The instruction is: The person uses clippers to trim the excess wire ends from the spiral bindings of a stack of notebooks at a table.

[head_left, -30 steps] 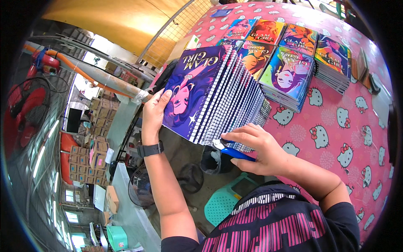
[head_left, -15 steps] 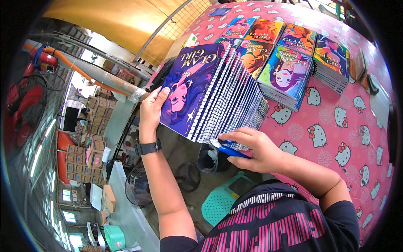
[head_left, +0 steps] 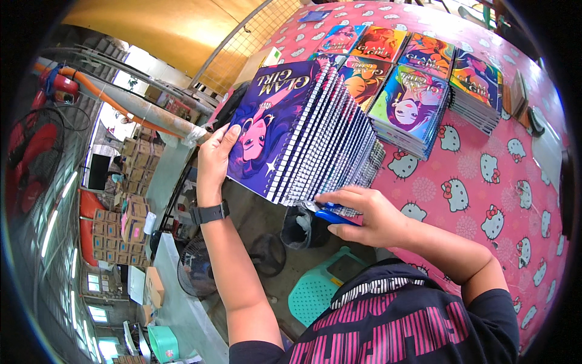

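My left hand grips the outer edge of a purple spiral notebook, thumb on its illustrated cover. This notebook lies uppermost on a fanned, leaning pile of spiral notebooks at the table's edge, their wire bindings facing right. In my right hand is a pair of blue-handled pliers. The pliers' jaws are at the near ends of the bindings, by the pile's lower corner; exactly what they touch is too small to tell.
More notebook stacks stand farther back on the pink patterned tablecloth. Below the table edge are a dark bin, a turquoise stool and a black fan. Stacked cartons stand at the left.
The whole view has shifted slightly, so things sit a little farther left. Both hands keep nearly the same hold, with the pliers still at the bindings' near ends.
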`<state>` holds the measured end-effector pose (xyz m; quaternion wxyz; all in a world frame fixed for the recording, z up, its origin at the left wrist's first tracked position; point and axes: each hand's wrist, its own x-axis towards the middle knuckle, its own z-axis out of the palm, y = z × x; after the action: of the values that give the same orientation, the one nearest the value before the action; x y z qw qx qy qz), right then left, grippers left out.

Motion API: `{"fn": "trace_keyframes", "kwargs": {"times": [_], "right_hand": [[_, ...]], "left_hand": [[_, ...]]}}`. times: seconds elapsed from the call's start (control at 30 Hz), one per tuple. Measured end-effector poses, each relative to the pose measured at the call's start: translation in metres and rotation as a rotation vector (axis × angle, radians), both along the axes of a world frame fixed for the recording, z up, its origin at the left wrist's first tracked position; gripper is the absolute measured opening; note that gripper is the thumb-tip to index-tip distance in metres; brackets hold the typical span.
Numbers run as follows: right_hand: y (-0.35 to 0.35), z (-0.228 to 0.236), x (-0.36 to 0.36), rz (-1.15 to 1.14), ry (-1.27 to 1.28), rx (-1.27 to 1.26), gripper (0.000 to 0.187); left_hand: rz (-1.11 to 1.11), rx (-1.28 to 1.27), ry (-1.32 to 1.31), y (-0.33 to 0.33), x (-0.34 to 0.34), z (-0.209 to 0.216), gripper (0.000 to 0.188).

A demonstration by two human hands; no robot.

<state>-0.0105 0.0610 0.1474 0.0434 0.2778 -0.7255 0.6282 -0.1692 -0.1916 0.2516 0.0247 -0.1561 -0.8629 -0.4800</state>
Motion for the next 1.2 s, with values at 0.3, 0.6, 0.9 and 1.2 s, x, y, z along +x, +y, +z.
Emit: {"fn": "trace_keyframes", "kwargs": {"times": [0.3, 0.6, 0.9, 1.2], "right_hand": [[0.008, -0.005, -0.008, 0.497, -0.807, -0.421, 0.034], [-0.001, -0.015, -0.001, -0.341, 0.489, 0.333, 0.049], [0.008, -0.011, -0.01, 0.319, -0.54, -0.275, 0.032], [0.004, -0.017, 0.002, -0.278, 0.421, 0.242, 0.056]], "left_hand": [[-0.061, 0.053, -0.065, 0.003, 0.003, 0.002, 0.058], [0.014, -0.005, -0.03, -0.012, -0.005, -0.004, 0.062], [0.028, -0.015, 0.023, -0.017, -0.007, -0.007, 0.061], [0.039, -0.035, 0.011, -0.016, -0.006, -0.005, 0.062]]}}
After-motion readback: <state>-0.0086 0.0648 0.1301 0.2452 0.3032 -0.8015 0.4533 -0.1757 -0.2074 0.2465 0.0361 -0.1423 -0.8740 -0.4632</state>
